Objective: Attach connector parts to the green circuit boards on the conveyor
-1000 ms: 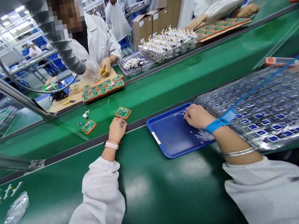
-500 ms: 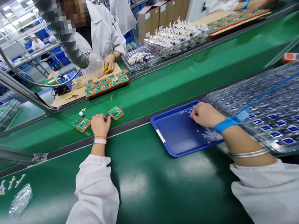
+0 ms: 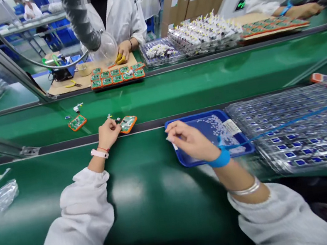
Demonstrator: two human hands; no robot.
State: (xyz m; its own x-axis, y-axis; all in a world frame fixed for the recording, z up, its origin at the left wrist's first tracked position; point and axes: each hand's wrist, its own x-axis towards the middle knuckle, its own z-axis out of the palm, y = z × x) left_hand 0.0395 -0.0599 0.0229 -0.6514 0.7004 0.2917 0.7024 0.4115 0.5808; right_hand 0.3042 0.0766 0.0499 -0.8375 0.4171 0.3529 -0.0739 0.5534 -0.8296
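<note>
My left hand point(image 3: 107, 133) reaches to the belt edge, its fingers closed on the near corner of a green circuit board with an orange rim point(image 3: 128, 123). A second such board point(image 3: 77, 122) lies on the belt to the left. My right hand point(image 3: 189, 141) hovers over the left end of the blue tray point(image 3: 189, 161), fingers pinched together on something small I cannot make out. Small white parts point(image 3: 214, 125) are scattered in the tray. A blue wrist strap point(image 3: 220, 158) with a blue cord is on my right wrist.
Clear blister trays of small blue parts point(image 3: 298, 132) fill the right. Across the belt a person in a white coat works over a row of boards point(image 3: 116, 75); trays of white parts point(image 3: 201, 31) stand beside. A plastic bag point(image 3: 3, 196) lies at left.
My left hand has taken hold of the board and drawn it toward the belt's near edge. My right hand has lifted from the tray's middle to its left end, fingers pinched.
</note>
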